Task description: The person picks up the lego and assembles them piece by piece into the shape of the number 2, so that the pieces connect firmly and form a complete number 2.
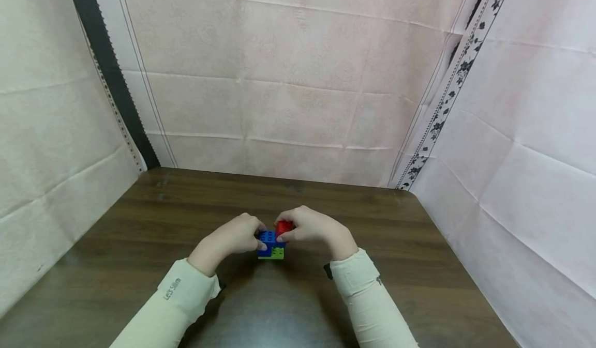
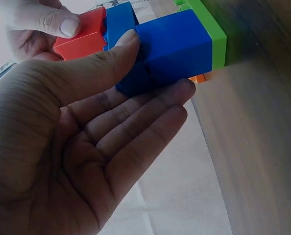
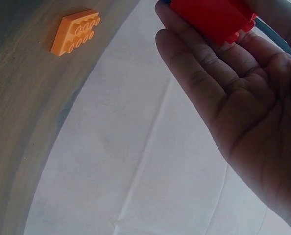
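Around the tabletop [image 1: 396,265], creased cloth [image 1: 302,79].

**Your left hand [image 1: 233,236] and right hand [image 1: 316,231] pinch, near each other**

Your left arm [image 1: 160,306] and right arm [image 1: 377,306] reach forward and lean toward each other. The right wrist [image 1: 343,247] bends inward. On the left, your thumb [image 2: 91,76] presses from one side and the fingers [image 2: 145,146] support from the other, the palm [image 2: 52,181] visible. On the right, your fingers [image 3: 193,76] are slightly bent, side by side.
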The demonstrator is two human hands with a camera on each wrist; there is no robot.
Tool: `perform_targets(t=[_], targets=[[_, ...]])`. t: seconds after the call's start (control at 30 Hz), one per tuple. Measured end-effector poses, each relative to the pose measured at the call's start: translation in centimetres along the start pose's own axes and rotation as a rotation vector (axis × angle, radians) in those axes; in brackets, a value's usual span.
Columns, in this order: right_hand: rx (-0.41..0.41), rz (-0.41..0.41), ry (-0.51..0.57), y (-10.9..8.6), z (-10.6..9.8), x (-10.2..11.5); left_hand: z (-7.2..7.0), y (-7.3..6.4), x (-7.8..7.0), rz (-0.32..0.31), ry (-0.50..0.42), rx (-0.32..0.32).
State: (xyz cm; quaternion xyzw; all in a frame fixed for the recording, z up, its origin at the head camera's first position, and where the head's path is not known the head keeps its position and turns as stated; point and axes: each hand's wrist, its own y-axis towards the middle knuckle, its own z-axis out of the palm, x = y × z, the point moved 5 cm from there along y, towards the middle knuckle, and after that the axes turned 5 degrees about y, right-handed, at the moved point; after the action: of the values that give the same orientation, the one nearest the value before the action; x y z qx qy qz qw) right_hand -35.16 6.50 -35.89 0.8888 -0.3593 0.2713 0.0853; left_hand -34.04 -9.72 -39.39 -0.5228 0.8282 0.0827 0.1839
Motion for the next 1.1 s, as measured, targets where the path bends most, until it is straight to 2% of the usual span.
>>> perform_targets(t=[0.8,1.1], targets=[[0.006,-0.010,-0.014,0.47,0.32,-0.17,0.08,-0.01,-0.05,-0.004,-0.009,0.003],[-0.002,0.009,0.004,0.62,0.36,-0.50,-0.09,-0.19,-0.22,-0.004,-0.014,-0.002]])
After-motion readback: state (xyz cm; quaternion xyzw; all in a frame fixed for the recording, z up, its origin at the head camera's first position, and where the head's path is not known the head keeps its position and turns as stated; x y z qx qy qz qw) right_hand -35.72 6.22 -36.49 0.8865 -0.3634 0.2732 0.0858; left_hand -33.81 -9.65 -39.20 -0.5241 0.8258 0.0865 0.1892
